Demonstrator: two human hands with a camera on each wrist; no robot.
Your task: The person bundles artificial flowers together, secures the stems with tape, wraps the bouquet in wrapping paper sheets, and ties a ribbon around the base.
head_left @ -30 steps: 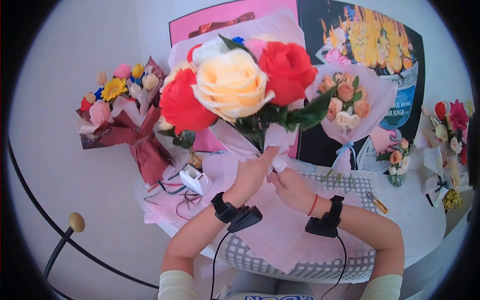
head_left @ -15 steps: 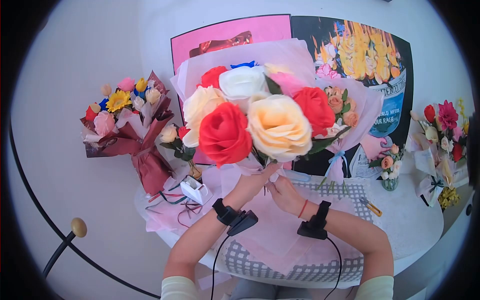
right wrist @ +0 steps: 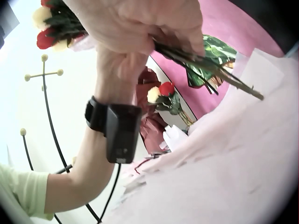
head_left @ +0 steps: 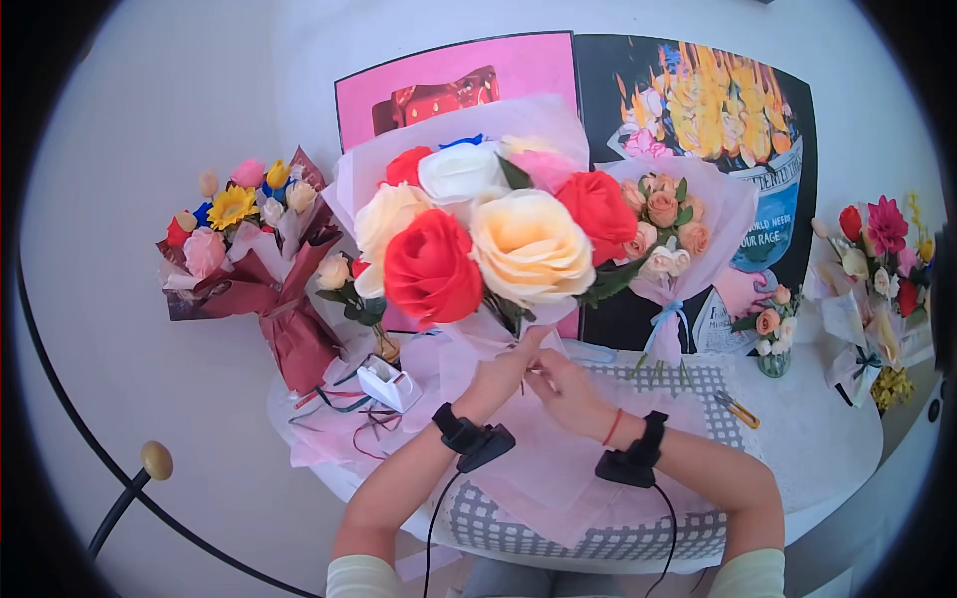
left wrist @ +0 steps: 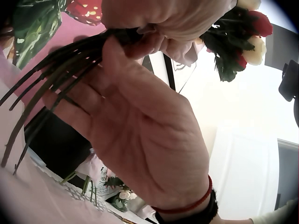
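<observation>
Upright over the table is a bouquet [head_left: 528, 244] of large cream, red, white and pink roses, backed by pale pink wrapping paper [head_left: 543, 125]. My left hand [head_left: 498, 384] grips it by its gathered neck. Just below and beside it, my right hand [head_left: 578, 397] holds the stems, thumb on one side and fingers behind, as the left wrist view shows. Bare dark green stems [left wrist: 79, 53] fan out past the fingers there. In the right wrist view, the stem ends [right wrist: 229, 79] stick out beyond the hands.
A dark red wrapped bouquet [head_left: 294, 339] and a white tape dispenser [head_left: 391, 384] are at left. To the right stand a peach rose bouquet [head_left: 688, 224], a small glass vase [head_left: 774, 364] and a yellow cutter [head_left: 738, 409]. Pink paper sheets [head_left: 568, 498] cover the table's front.
The bouquet has come lower in view, its blooms less close to the camera, then shifted slightly left. Both hands stay at its neck and stems. The head view has shifted a little.
</observation>
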